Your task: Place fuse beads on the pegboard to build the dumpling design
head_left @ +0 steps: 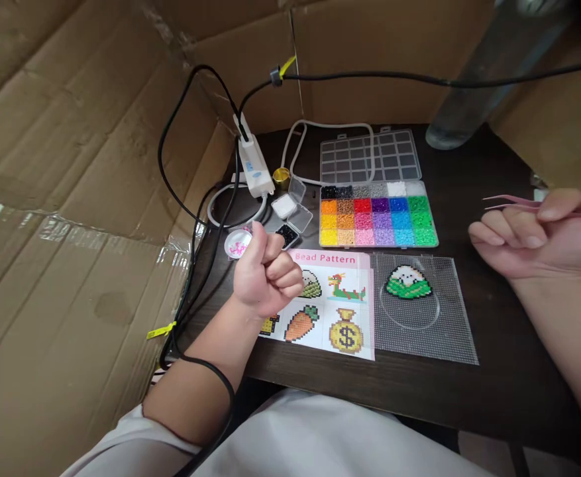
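Note:
My left hand (265, 275) is a closed fist with the thumb raised, held above the left edge of a printed bead pattern sheet (373, 331). Nothing shows in its curled fingers. On the far right, my right hand (551, 232) pinches pink tweezers (506, 201), their tips pointing left. Between the hands, a clear pegboard (452, 348) lies beside the sheet. On it sits a bead rice dumpling (409, 283) in white, green and black, at the upper part of a clear ring outline. Behind stands a sectioned bead box (379, 247), its lid (369, 159) folded back.
Small open cases of white beads (284, 206) and black beads (286, 235) lie left of the box. Nearby are a round dish (226, 246) with pink bits and a gold cup (281, 176). A power strip (254, 162), black cables (163, 152) and cardboard walls (86, 132) border the table.

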`<state>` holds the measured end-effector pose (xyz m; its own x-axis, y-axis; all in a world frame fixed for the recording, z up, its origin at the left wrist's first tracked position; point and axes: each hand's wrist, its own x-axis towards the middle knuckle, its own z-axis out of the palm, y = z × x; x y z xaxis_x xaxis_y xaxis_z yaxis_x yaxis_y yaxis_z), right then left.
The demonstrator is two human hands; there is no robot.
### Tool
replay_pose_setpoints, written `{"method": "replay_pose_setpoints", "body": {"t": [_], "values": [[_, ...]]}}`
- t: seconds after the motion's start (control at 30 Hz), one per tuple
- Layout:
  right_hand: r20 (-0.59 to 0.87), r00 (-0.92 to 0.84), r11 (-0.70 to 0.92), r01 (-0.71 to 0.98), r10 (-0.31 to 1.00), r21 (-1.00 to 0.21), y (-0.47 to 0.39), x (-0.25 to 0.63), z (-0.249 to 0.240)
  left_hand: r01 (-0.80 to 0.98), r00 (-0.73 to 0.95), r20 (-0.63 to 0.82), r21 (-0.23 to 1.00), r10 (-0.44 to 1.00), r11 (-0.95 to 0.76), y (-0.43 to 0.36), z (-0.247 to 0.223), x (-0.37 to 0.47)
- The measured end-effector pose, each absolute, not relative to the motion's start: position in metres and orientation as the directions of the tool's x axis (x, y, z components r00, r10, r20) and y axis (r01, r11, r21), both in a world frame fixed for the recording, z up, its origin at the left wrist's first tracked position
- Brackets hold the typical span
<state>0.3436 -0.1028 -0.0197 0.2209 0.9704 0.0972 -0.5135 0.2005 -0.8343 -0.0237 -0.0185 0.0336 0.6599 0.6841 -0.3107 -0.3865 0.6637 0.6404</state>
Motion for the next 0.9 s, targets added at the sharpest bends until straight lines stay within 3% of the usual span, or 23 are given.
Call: {"method": "replay_pose_setpoints", "body": {"t": [0.13,0.27,0.57,0.67,0.73,0.83,0.9], "values": [[0.117,0.233,0.217,-0.469,0.965,-0.856,-0.102,0.340,-0.014,-0.440,0.592,-0.414,0.553,0.692,0.707,-0.016,0.039,-0.019],[0.101,0.227,0.198,-0.458,0.969,-0.867,-0.102,0.337,-0.009,-0.467,0.572,-0.408,0.551,0.712,0.691,-0.016,0.039,-0.018],[0.119,0.202,0.202,-0.461,0.972,-0.864,-0.103,0.333,-0.005,-0.449,0.499,-0.213,0.765,0.840,0.461,-0.021,0.057,-0.021],[0.102,0.201,0.189,-0.481,0.974,-0.856,-0.104,0.332,-0.006,-0.419,0.473,-0.054,0.864,0.879,0.279,-0.015,0.073,-0.021],[0.114,0.202,0.200,-0.483,0.973,-0.853,-0.105,0.332,-0.007,-0.409,0.415,0.120,0.910,0.902,0.067,-0.007,0.076,-0.020],[0.132,0.197,0.213,-0.483,0.972,-0.849,-0.105,0.334,-0.009,-0.335,0.267,0.399,0.892,0.877,-0.303,0.010,0.063,-0.021],[0.139,0.185,0.213,-0.477,0.973,-0.853,-0.104,0.335,-0.010,-0.203,0.165,0.503,0.859,0.849,-0.470,0.021,0.046,-0.027]]}}
